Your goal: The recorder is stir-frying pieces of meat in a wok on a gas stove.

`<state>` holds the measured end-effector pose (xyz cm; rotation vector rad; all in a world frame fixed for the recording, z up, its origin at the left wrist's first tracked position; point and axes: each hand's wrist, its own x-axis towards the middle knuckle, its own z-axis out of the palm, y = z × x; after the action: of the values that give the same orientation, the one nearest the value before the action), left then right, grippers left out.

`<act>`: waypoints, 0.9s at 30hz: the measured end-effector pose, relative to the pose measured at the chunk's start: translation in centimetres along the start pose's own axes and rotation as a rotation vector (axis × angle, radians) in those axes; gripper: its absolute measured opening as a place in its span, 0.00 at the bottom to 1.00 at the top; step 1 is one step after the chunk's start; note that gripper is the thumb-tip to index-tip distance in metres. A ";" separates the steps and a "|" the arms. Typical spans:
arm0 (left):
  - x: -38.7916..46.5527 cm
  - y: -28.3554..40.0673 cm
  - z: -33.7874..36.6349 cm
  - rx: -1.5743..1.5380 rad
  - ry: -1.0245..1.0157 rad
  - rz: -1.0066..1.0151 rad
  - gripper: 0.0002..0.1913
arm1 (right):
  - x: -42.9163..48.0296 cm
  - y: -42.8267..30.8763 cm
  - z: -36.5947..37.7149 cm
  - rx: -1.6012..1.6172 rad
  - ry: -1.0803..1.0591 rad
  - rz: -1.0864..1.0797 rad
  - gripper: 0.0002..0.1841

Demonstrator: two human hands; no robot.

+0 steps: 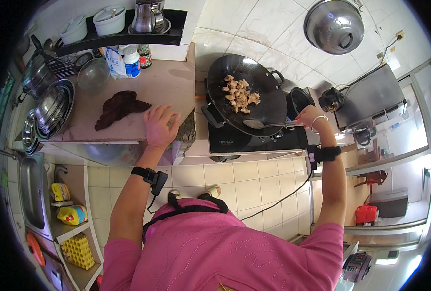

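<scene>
My right hand [307,117] grips the handle of a metal wok spatula [255,124], whose blade rests inside the near rim of a black wok [270,98]. Pale browned chunks of meat [240,94] lie in a loose heap in the wok, apart from the spatula. The wok sits tilted in view on a black gas stove [244,142]. My left hand [162,125] holds nothing and hovers at or rests on the front of the countertop [172,80], fingers spread. Just left of its fingertips lies a crumpled dark brown cloth [121,109].
Stacked metal bowls [52,107] and a clear bowl [93,75] stand at left. Behind them are a salt bag [114,62], a white-and-blue bottle [132,62] and a black shelf [175,27]. A metal lid [333,27] hangs on the wall; a black pot [302,98] stands right of the wok.
</scene>
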<state>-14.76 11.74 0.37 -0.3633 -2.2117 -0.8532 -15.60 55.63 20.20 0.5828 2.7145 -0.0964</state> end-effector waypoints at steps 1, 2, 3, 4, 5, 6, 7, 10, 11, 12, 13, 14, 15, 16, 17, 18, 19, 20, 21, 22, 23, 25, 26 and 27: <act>-0.1 -0.1 -0.2 0.007 0.001 -0.005 0.06 | -0.8 -1.0 0.3 0.040 -0.021 -0.031 0.14; -0.2 -0.3 -0.5 0.018 0.003 -0.013 0.06 | -1.3 -2.1 0.9 0.080 -0.043 -0.065 0.14; -0.1 0.0 -0.4 0.026 0.006 -0.002 0.06 | -1.0 -2.2 2.1 0.073 -0.009 -0.116 0.15; 0.2 0.3 -0.3 0.033 0.007 0.013 0.06 | 0.6 -2.0 4.1 -0.072 0.015 -0.209 0.17; 0.1 0.1 -0.4 0.043 0.010 0.010 0.06 | 0.6 -4.0 5.7 -0.193 0.072 -0.277 0.17; 0.2 0.5 0.0 0.027 0.018 0.018 0.06 | 2.5 -3.9 8.5 -0.181 0.128 -0.242 0.17; 0.3 0.6 0.4 0.019 0.026 0.024 0.07 | 4.5 -4.4 11.1 -0.086 0.158 -0.151 0.17; 0.1 0.2 0.6 0.017 0.017 0.004 0.07 | 6.0 -7.7 15.3 0.342 0.311 0.008 0.15; 0.2 0.4 0.8 0.010 0.020 0.015 0.07 | 6.9 -7.0 16.4 0.502 0.416 0.011 0.15; 0.0 0.3 0.5 0.027 0.016 0.006 0.07 | 6.8 -7.4 15.9 0.505 0.414 0.004 0.15; -0.1 0.2 0.4 0.041 0.012 -0.003 0.06 | 6.7 -7.3 15.2 0.920 0.213 0.191 0.15; -0.1 0.1 0.4 0.042 0.012 -0.004 0.06 | 6.5 -7.1 14.6 1.321 -0.010 0.385 0.16; 0.0 0.4 0.6 0.026 0.013 0.006 0.06 | 6.4 -5.7 14.5 1.531 -0.045 0.379 0.16; -0.1 0.3 0.3 0.026 0.017 0.005 0.06 | 6.0 -4.4 13.9 1.632 -0.171 0.400 0.15; -0.1 0.3 0.2 0.030 0.017 -0.005 0.06 | 5.6 -3.0 13.0 1.729 -0.301 0.424 0.14; 0.2 0.4 0.3 0.022 0.023 0.010 0.06 | 5.1 -1.3 12.3 1.677 -0.259 0.401 0.14; 0.1 0.4 0.2 0.019 0.025 0.024 0.07 | 4.3 -0.7 11.7 1.624 -0.227 0.379 0.15; 0.0 0.3 -0.1 0.020 0.019 0.018 0.07 | 3.7 -0.4 11.2 1.524 -0.151 0.383 0.15; 0.0 0.2 -0.2 0.020 0.017 0.016 0.07 | 3.3 -0.6 10.8 1.455 -0.037 0.416 0.13; 0.0 0.1 -0.4 0.022 0.015 0.013 0.07 | 2.7 -1.0 10.8 1.314 0.066 0.367 0.12; -0.1 -0.1 -0.6 0.024 0.011 0.010 0.07 | 2.3 -1.5 10.9 1.170 0.163 0.314 0.11; 0.5 0.9 0.4 -0.007 0.012 0.035 0.07 | 5.7 4.1 13.7 0.988 0.285 0.144 0.10; 0.7 1.2 0.8 -0.018 0.010 0.040 0.07 | 7.1 6.0 14.8 0.791 0.366 -0.043 0.11; 0.5 0.8 0.6 -0.006 0.000 0.032 0.07 | 7.0 4.6 15.1 0.793 0.353 -0.053 0.11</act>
<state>-15.03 12.79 0.80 -0.4005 -2.1978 -0.8421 -14.62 60.41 3.66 0.7878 2.9645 -1.2237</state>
